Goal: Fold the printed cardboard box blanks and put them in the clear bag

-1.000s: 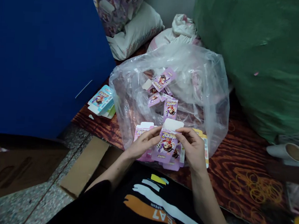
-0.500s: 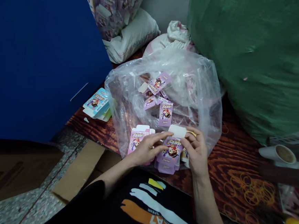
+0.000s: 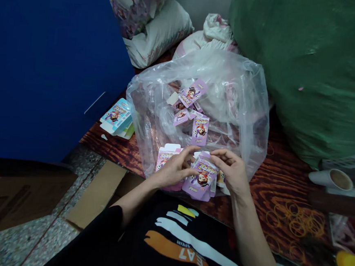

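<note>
A small purple cartoon-printed box [image 3: 204, 174] lies tilted over other flat boxes at the table's front edge. My right hand [image 3: 231, 168] pinches its top right corner between thumb and fingers. At the box's left side is my left hand [image 3: 174, 167], thumb and fingers apart, the thumb tip by the printed face. Partly under my left hand sits a pink box [image 3: 163, 156] with a white flap up. Beyond, in a clear plastic bag [image 3: 252, 114], several purple boxes [image 3: 199, 130] lie loosely piled. A yellowish box [image 3: 221, 179] shows partly beside my right hand.
Blue boxes [image 3: 117, 114] lie left of the bag, by a blue panel [image 3: 56, 66]. Rubber bands [image 3: 296, 220] and a paper cup [image 3: 332, 178] are at right. A green sack [image 3: 307, 77] bulges at the back right; white sacks [image 3: 163, 31] sit behind.
The raised white flap of the purple box has folded down, and the box has turned slightly. My left fingers have drawn away from the flap; the right fingers are now at the top corner.
</note>
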### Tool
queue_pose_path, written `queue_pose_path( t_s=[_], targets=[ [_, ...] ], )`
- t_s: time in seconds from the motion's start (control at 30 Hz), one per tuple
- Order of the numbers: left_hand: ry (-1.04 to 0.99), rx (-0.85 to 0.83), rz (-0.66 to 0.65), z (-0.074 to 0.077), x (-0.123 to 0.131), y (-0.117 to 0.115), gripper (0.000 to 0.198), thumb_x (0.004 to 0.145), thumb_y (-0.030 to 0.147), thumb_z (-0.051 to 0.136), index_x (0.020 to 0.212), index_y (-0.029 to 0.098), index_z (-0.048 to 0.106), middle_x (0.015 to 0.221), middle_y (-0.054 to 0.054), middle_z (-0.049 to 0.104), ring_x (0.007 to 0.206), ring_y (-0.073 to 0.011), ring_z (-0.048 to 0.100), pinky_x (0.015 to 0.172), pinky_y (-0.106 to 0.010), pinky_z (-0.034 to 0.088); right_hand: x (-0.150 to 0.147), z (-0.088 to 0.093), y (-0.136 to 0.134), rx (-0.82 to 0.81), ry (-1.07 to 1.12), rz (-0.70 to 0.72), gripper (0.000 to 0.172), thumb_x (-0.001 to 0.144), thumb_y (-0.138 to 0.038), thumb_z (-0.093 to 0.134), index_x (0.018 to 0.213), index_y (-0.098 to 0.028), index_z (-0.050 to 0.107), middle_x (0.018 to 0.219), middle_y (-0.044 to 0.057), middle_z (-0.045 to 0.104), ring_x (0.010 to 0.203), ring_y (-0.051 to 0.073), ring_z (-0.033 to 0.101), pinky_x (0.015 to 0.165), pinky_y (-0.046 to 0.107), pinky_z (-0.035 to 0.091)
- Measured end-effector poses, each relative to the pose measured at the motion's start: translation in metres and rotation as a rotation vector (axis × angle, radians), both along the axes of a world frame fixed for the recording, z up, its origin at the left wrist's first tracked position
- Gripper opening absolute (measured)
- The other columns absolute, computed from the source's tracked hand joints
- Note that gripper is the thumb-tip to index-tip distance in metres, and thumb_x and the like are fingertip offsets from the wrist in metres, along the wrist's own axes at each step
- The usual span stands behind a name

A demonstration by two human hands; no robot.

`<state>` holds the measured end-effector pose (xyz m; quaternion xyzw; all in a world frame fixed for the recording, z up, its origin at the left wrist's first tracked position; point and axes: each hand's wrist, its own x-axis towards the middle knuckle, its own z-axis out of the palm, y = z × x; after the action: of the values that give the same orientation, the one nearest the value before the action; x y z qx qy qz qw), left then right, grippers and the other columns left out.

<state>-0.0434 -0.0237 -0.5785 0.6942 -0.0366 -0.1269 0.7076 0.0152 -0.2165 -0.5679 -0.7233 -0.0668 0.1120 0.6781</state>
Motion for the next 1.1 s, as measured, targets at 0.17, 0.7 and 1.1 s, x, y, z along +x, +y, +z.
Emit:
queue_pose_path(
  t_s=[0.17, 0.7, 1.1],
  targets=[
    [-0.027, -0.005, -0.035, -0.003, -0.001, 0.001, 0.068, 0.083, 0.026, 0.076, 0.143, 0.025, 0.045, 0.089, 0.003, 0.053, 0.062, -0.0066, 0.05, 0.057, -0.019, 0.039, 0.004, 0.006, -0.009, -0.023, -0.038, 0.111, 0.031, 0.07, -0.048, 0.086, 0.067, -0.021, 0.073, 0.071, 0.003, 0.072, 0.067, 0.017, 0.065, 0.064, 0.028, 0.053],
    [-0.112, 0.077, -0.001, 0.004, 0.006, 0.015, 0.056, 0.092, 0.033, 0.062, 0.147, 0.024, 0.052, 0.12, -0.008, 0.069, 0.081, -0.0147, 0.063, 0.071, -0.025, 0.049, 0.022, -0.009, -0.017, -0.062, -0.089, 0.041, 0.028, 0.08, -0.047, 0.078, 0.096, -0.024, 0.076, 0.097, 0.004, 0.074, 0.084, 0.02, 0.069, 0.071, 0.031, 0.058],
    [-0.178, 0.263, 0.453, -0.008, -0.024, 0.032, 0.03, 0.095, 0.026, 0.058, 0.121, 0.016, 0.069, 0.11, -0.01, 0.076, 0.097, -0.0185, 0.072, 0.082, -0.028, 0.058, -0.023, -0.02, -0.013, -0.864, -0.379, 0.353, 0.039, 0.089, -0.026, 0.064, 0.128, -0.023, 0.067, 0.128, 0.011, 0.071, 0.107, 0.03, 0.071, 0.084, 0.041, 0.059]
  ],
)
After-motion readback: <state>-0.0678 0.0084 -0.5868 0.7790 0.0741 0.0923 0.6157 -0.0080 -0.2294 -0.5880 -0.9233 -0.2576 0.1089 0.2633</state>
